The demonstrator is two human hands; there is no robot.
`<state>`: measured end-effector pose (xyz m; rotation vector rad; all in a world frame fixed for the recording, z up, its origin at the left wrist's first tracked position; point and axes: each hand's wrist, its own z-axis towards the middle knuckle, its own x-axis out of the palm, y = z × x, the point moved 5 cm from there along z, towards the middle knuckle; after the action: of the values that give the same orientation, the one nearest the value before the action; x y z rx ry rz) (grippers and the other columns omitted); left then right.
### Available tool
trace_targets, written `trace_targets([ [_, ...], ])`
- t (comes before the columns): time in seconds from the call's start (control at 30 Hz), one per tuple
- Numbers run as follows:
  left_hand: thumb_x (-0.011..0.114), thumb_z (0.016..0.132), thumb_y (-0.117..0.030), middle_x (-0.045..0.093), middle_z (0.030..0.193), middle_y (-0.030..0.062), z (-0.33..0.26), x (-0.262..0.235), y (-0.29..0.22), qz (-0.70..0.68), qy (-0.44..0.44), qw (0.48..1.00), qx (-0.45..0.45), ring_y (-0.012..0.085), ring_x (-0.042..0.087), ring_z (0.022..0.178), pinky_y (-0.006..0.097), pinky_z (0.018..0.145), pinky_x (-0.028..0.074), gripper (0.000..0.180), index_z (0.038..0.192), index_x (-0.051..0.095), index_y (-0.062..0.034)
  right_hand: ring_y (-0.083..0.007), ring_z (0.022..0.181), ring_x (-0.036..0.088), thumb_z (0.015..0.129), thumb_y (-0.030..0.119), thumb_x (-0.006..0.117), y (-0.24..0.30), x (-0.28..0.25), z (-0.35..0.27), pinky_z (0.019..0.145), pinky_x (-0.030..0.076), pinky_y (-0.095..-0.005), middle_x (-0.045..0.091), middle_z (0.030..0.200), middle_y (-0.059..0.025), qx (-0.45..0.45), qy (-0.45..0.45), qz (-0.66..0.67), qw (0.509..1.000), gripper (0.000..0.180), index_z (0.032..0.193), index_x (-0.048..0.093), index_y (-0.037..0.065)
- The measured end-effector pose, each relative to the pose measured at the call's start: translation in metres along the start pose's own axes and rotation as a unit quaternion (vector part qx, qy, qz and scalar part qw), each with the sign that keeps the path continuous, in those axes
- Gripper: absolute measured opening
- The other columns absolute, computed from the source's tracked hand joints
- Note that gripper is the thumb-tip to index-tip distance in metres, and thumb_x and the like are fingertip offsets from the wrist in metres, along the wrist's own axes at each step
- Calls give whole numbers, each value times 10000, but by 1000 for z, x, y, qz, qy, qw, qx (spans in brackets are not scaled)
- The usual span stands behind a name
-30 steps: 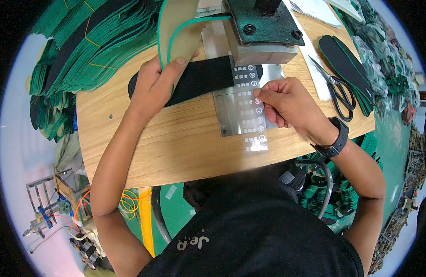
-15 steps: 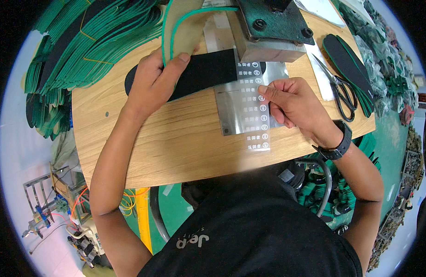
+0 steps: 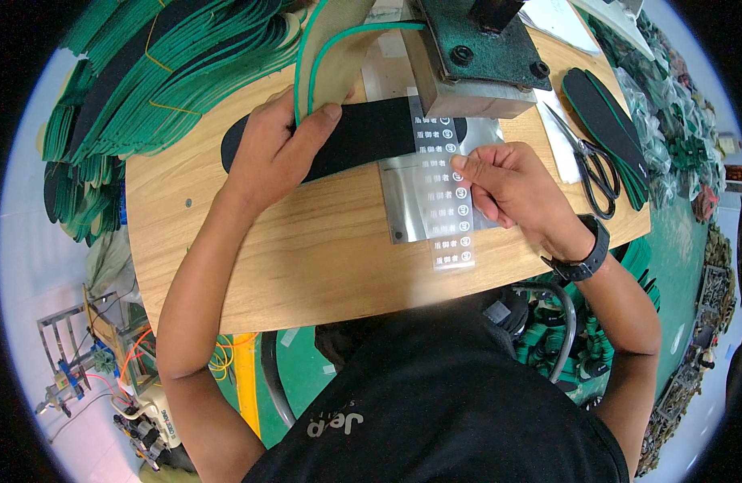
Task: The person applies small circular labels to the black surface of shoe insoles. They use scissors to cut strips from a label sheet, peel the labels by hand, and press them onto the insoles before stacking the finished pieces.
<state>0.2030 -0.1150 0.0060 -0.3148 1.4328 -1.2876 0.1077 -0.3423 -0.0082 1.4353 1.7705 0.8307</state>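
My left hand (image 3: 284, 149) is closed around bent insoles (image 3: 351, 58) with beige undersides and green edges, its thumb on the near side. Below it a black insole (image 3: 363, 133) lies across the table, its right end on a shiny metal plate (image 3: 407, 221) beside the press. Between thumb and forefinger, my right hand (image 3: 508, 183) pinches the edge of a clear film strip (image 3: 450, 211) printed with a column of white marks. The strip's upper part lies over the black insole's right end, just below the metal block (image 3: 484, 103) of the press.
Stacked green-edged insoles (image 3: 202, 97) fill the back left. Black-handled scissors (image 3: 595, 173) lie on the right beside a pair of black insoles (image 3: 604, 121). The press's dark top plate (image 3: 488, 60) overhangs the work. The wooden table's front edge (image 3: 339, 322) curves near my body.
The whole view has shifted slightly, so the table and press sit a little lower. Both hands keep the same grips, and the film strip stays over the black insole.
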Motion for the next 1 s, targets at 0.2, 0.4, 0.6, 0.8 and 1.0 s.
trace_targets([
  [0.2, 525, 917, -201, 615, 785, 87, 1, 0, -3, -3, 4, 1000, -4, 178, 557, 714, 284, 689, 444, 249, 1063, 629, -28, -54, 359, 380, 915, 250, 593, 1, 0, -1, 345, 270, -206, 488, 462, -13, 5, 7, -14, 1000, 305, 737, 616, 2],
  [0.4, 516, 921, -200, 596, 764, 73, 0, 0, -2, -5, 6, 1000, -19, 156, 533, 696, 274, 674, 436, 253, 1065, 626, -23, -56, 354, 373, 919, 256, 589, 1, 0, 0, 342, 262, -209, 484, 456, -10, 2, 12, -18, 1000, 313, 732, 613, 6],
  [0.6, 518, 920, -196, 583, 759, 76, 0, 0, -1, -13, 2, 1000, -3, 164, 515, 686, 280, 665, 428, 257, 1070, 623, -15, -56, 347, 366, 922, 258, 585, 1, 1, 0, 339, 257, -208, 482, 453, -6, 4, 14, -15, 1000, 315, 725, 609, 13],
  [0.8, 529, 919, -200, 578, 756, 79, 0, 2, 6, -29, 5, 1000, -6, 167, 516, 691, 286, 658, 424, 246, 1046, 626, -12, -54, 345, 364, 921, 259, 585, 1, 2, 0, 337, 260, -210, 476, 452, -6, -3, 14, -26, 1000, 312, 726, 610, 16],
  [1.0, 537, 919, -199, 611, 798, 91, 0, -1, -1, -2, 10, 1000, -10, 187, 546, 719, 292, 686, 439, 231, 1023, 624, -12, -55, 345, 365, 922, 258, 580, 0, 1, 0, 336, 264, -212, 474, 449, -6, 6, 10, -35, 999, 310, 729, 617, 17],
])
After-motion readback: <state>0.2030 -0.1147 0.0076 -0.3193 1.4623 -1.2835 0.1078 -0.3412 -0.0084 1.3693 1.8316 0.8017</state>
